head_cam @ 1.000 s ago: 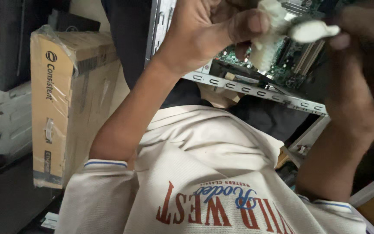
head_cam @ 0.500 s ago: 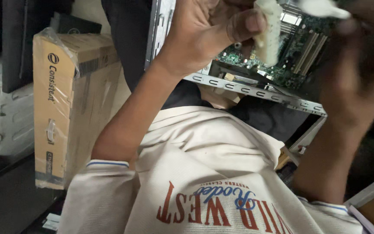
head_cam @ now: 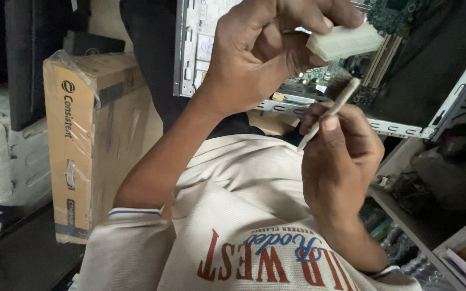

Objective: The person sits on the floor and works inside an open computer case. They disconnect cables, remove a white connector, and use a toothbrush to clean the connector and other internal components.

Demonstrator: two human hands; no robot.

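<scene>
Pale block: a cream, ribbed plastic block (head_cam: 345, 42) sits at the top of the view, above the open computer case (head_cam: 405, 128), held off the board.
Left hand: the left hand (head_cam: 268, 51) has its grip pinching the block, thumb on the near face and fingers curled over the top.
Thin stick: a slim pale stick (head_cam: 328, 112) slants up just below the block, its upper tip near the block but apart from it.
Right hand: the right hand (head_cam: 341, 156) has its grip pressed together on the lower part of the stick, thumb over it.
Circuit board: the green board (head_cam: 354, 75) lies behind both hands inside the case, slots and small parts showing.
Risk: as I judge it, the stick's tip could slip off the block and jab the board, since both are held in the air with nothing bracing them; a loose pinch could also drop the block onto the parts below.
Edges: the case's perforated metal rim runs just behind the right hand's knuckles and could catch them.
Open room: a cardboard box (head_cam: 95, 140) stands well to the left; a shelf (head_cam: 405, 210) with clutter crowds the right; the space is freest over the person's cream shirt (head_cam: 233, 215).
</scene>
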